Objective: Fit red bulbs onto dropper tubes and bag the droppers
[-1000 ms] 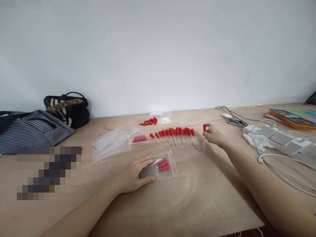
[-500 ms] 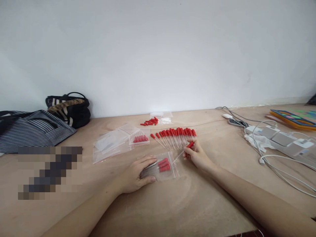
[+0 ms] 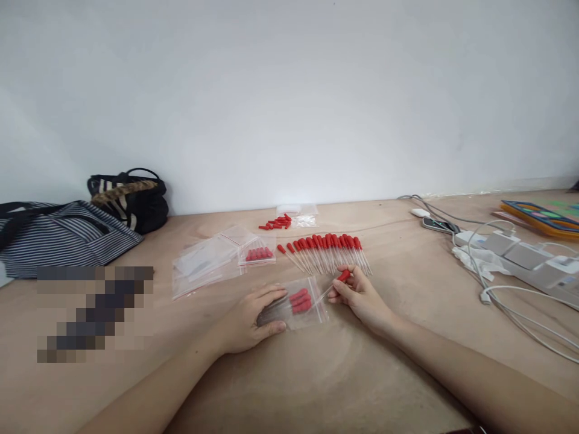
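My left hand (image 3: 253,319) holds down the left end of a clear zip bag (image 3: 296,322), its thumb and fingers round the sides. Several droppers with red bulbs (image 3: 301,300) lie inside. Between thumb and fingers of my right hand (image 3: 357,295) is one dropper with a red bulb (image 3: 344,276), its clear tip pointing left into the bag's right end. Behind my hands, many red-capped droppers (image 3: 330,244) lie fanned out in a row. Left of that row sits a filled bag with red bulbs (image 3: 259,254).
Flat clear bags (image 3: 203,262) overlap at the left. Loose red bulbs (image 3: 278,223) and a bag of clear tubes (image 3: 305,218) lie near the wall. A striped bag (image 3: 67,238) and black bag (image 3: 147,208) stand far left; a power strip (image 3: 525,256) with cables is at the right.
My right hand has moved slightly left and down with the dropper, whose tip has gone further into the bag. My left hand stays on the bag.
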The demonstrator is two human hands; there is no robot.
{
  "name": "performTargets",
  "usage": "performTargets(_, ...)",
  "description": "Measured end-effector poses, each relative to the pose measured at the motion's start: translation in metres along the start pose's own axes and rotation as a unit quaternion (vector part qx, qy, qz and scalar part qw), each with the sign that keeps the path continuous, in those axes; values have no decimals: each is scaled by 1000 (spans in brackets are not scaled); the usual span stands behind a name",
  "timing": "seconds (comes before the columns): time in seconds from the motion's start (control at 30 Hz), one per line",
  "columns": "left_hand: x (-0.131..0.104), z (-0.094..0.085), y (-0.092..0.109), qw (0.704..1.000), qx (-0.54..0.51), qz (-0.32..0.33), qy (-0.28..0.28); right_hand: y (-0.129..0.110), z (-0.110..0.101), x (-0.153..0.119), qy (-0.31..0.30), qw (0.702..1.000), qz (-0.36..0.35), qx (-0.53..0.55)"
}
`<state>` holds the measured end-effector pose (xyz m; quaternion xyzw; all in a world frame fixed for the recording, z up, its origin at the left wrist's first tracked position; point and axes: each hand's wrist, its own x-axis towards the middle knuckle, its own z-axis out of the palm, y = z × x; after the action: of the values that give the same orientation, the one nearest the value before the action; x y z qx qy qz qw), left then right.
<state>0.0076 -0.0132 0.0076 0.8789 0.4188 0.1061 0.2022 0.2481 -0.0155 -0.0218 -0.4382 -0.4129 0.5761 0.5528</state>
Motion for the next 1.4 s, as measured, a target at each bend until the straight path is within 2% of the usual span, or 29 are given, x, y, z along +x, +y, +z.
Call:
performTargets(0.2,-1,0,0,1000,-4,-5,0,0,2,-1,1,999,-11,43)
performTargets(0.27,-1,1,0,1000,-3,-8,-2,0,1,-1,-16,999,2,37)
performTargets(0.37,0,2,-1,1000,4,-10,-2,1,-2,-1,-72,997,22,-30)
performTargets(0.5,0,4,-4,1000,2,1,13,2,-5,0,-111,981,-22,-156)
performTargets(0.6,0,4,-4,1000,3,5,15,-1,-4,1,-121,970,-22,-210)
performTargets(0.83,1,1,-2,1000,3,3,14,-2,5,6,-201,934,-51,-292)
performTargets(1.13,1,2,-2,1000,0,12,24,12,13,17,-188,950,-48,-245)
performTargets(1.23,1,2,-2,1000,5,7,19,6,11,18,-211,947,-32,-241)
performTargets(1.3,1,2,-3,1000,4,9,15,-4,2,24,-222,943,-19,-247)
performTargets(1.33,1,2,-3,1000,3,10,14,-11,-6,29,-209,944,-20,-256)
performTargets(1.37,1,1,-3,1000,4,9,12,-18,-15,36,-165,947,-40,-273)
performTargets(1.4,1,1,-3,1000,4,8,10,-26,-26,44,-93,949,-66,-295)
